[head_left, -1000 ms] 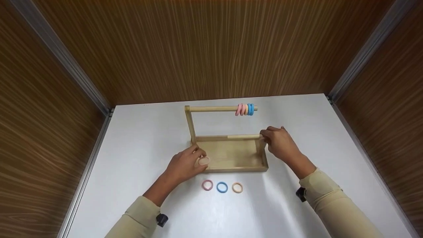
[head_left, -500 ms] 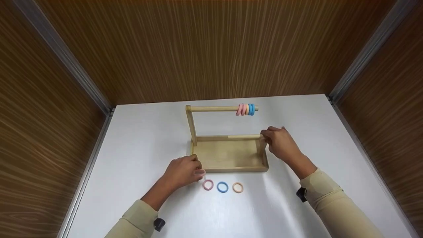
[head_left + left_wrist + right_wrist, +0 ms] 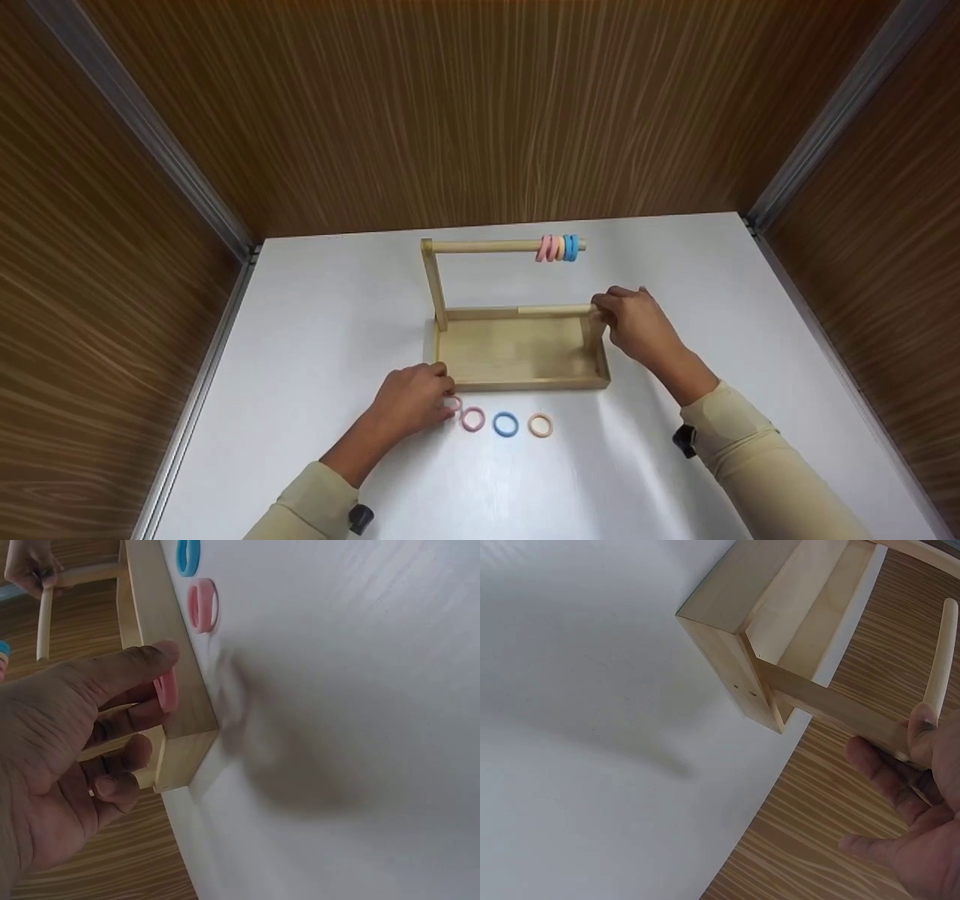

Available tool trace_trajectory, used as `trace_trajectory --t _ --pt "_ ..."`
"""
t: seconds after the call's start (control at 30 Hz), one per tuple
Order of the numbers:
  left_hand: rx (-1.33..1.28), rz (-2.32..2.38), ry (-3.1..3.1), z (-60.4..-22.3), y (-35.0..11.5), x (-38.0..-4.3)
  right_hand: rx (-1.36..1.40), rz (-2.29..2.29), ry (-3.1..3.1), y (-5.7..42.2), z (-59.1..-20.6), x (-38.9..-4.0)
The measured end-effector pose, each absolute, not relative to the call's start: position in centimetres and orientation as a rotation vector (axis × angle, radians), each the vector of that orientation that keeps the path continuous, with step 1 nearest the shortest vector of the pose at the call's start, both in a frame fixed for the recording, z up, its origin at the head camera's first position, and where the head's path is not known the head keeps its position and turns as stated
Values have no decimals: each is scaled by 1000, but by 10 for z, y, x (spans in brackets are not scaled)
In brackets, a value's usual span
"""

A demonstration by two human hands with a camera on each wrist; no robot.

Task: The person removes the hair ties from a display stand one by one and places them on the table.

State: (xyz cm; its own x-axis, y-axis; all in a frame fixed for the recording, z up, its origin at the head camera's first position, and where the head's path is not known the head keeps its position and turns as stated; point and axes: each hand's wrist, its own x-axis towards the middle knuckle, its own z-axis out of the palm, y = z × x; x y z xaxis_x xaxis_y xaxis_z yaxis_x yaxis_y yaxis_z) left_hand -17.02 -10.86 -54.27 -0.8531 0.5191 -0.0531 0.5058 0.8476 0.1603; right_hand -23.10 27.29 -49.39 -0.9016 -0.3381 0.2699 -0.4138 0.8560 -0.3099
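My left hand (image 3: 409, 397) pinches a pink ring (image 3: 168, 690) between thumb and finger. It hovers low over the table beside the front left corner of a wooden tray stand (image 3: 532, 385). To the right of that hand lie a pink ring (image 3: 196, 607), a blue ring (image 3: 505, 436) and a pale orange ring (image 3: 540, 436) in a row. My right hand (image 3: 637, 324) grips the top of the stand's right post (image 3: 840, 706), where a short dowel (image 3: 555, 310) points left. On the longer upper dowel (image 3: 480, 246) hang several pink, orange and blue rings (image 3: 571, 248).
A left post (image 3: 434, 289) carries the upper dowel, whose right end is free. The white table (image 3: 315, 315) is enclosed by brown wood-grain panels (image 3: 480, 112) at the back and both sides.
My left hand has moved down and a little left from over the tray's front left corner, bringing the pink ring close to the row on the table. The right hand keeps its place.
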Motion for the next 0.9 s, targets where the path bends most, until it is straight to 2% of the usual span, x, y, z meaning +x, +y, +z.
trace_trajectory --t 0.37,0.9 --pt "950 176 2977 -553 -109 -167 584 545 -2809 273 -495 -230" --pt "940 133 2985 -563 -107 -162 591 524 -2807 273 -495 -230"
